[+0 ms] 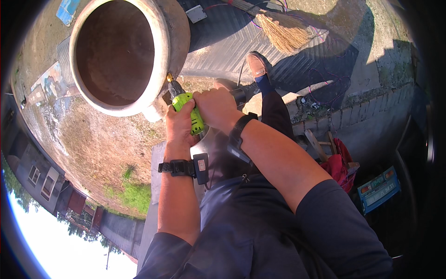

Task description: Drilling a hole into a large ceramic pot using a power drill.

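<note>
A lime-green power drill (196, 122) is gripped between both of my hands. My left hand (178, 124) is closed around the near left side of its body, the thumb lying over the top. My right hand (216, 107) is curled against the right side, and its fingertips are partly hidden. At the drill's front, a dark chuck with a brass-coloured tip (170, 77) meets or nearly meets the outer edge of a large pale-rimmed clay pot (160, 60). I cannot tell whether the tip has entered the wall. The pot's wide mouth shows a brown inside.
A straw broom (284, 35) lies on a dark ribbed mat (223, 39) at the far side. Thin cords trail over the mat near my shoe (257, 64). To the right are a red cloth (335, 169), a wooden frame and a blue case (380, 189). Green weeds (138, 197) grow at left.
</note>
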Demonstrator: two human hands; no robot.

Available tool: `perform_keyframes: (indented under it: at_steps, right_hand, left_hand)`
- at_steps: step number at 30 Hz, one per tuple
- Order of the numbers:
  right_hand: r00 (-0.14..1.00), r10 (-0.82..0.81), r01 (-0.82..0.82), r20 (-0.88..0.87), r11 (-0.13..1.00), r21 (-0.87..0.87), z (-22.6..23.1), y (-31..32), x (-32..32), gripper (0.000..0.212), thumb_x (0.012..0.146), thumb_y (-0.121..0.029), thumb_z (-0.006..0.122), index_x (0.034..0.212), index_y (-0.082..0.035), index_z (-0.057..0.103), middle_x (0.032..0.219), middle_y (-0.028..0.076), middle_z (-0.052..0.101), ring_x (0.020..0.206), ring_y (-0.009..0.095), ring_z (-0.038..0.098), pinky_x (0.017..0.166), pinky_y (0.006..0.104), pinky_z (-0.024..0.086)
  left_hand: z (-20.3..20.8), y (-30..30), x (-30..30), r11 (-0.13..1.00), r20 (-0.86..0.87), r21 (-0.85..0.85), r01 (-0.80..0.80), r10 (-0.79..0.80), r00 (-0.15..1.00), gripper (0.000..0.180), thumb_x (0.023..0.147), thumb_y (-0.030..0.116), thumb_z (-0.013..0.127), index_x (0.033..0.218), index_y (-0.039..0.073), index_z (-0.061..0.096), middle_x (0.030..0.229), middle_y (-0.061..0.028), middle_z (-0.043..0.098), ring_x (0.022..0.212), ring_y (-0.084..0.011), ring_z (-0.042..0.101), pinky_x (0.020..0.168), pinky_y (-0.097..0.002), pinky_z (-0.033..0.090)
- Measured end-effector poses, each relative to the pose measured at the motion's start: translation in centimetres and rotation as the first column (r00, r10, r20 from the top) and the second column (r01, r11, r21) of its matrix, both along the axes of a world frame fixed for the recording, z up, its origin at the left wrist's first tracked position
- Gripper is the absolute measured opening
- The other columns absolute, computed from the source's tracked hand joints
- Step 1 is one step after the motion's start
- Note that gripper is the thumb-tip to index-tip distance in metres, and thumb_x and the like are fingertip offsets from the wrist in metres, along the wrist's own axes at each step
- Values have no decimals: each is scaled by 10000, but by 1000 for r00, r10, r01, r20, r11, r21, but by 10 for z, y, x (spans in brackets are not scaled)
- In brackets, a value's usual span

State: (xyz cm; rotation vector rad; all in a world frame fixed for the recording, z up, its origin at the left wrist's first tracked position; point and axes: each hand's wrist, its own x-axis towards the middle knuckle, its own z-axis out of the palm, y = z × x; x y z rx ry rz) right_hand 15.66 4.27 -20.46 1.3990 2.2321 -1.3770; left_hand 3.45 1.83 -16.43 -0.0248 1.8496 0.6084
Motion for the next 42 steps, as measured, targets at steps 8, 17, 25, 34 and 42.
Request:
perform_keyframes:
  at_steps: [8,17,25,34,42]
  right_hand:
    - [1000,-12,12,-9,1000,5,-1,-1,0,181,952,-238,543,984,-123,679,910,90,753,881,264,742,768,410,549]
    - [1000,-3,3,4,1000,18,0,-1,1,182,955,-239,538,995,-125,674,906,82,753,875,259,743,763,407,550]
    - [1000,3,-3,4,1000,19,1,-1,0,184,957,-239,534,999,-125,673,899,83,753,867,258,745,752,407,554]
    - [1000,-7,7,1,1000,20,-1,-2,-1,182,954,-240,536,991,-124,671,878,88,751,842,262,746,734,411,556]
    - [1000,-11,11,-14,999,42,-4,-5,0,178,952,-239,539,991,-123,668,870,86,749,834,259,747,729,409,556]
  left_hand:
    - [-3,-2,-1,1000,-6,12,9,-9,1000,298,927,139,712,1173,-4,626,997,-101,712,820,-217,713,684,-338,582]
    - [3,3,3,1000,2,-11,-7,7,1000,314,922,148,720,1179,-3,622,1009,-101,712,831,-219,714,697,-346,584]
    - [4,2,3,1000,5,4,-11,11,1000,321,919,148,725,1182,-2,616,1009,-103,711,829,-219,714,694,-344,584]
    - [-2,-2,-1,1000,3,10,-9,9,1000,311,922,145,718,1175,-5,617,1001,-106,712,814,-220,717,678,-340,589]
    - [-1,-1,0,1000,13,8,-16,16,1000,294,926,132,705,1174,0,619,1005,-105,712,820,-222,720,684,-349,596]
